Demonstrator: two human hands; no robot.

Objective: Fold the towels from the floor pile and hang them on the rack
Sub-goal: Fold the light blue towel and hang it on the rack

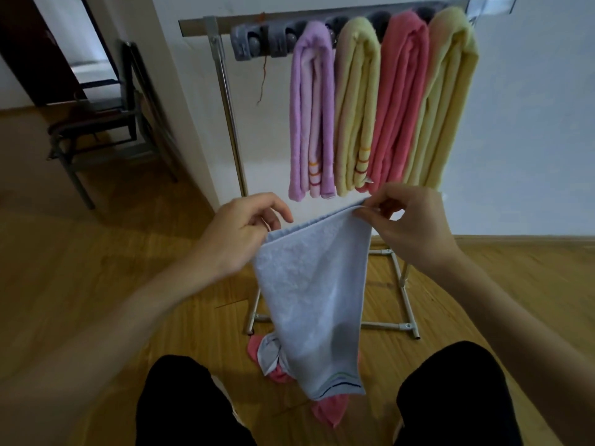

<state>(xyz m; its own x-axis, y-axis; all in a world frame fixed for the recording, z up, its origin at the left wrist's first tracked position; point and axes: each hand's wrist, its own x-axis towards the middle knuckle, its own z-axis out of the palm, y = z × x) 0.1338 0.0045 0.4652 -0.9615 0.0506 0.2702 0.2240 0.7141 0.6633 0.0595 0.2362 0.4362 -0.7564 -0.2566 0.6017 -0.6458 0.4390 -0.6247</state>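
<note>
I hold a light blue towel (314, 294) up in front of me by its top edge. My left hand (240, 233) grips the left corner and my right hand (409, 220) pinches the right corner. The towel hangs down between my knees, its striped end near the floor. Under it on the wooden floor lies a pink towel (328, 410) with a bit of pale cloth (269, 352). Straight ahead stands the metal rack (225, 85). Folded over its top bar hang a purple towel (310, 117), a yellow towel (355, 111), a pink-red towel (399, 101) and a second yellow towel (446, 94).
The rack's white base frame (402, 297) rests on the floor just beyond the towel. Grey clips (257, 43) sit on the bar's left part. A dark chair (103, 123) stands at the left by a white wall corner (180, 101). My black-trousered knees (180, 400) frame the floor pile.
</note>
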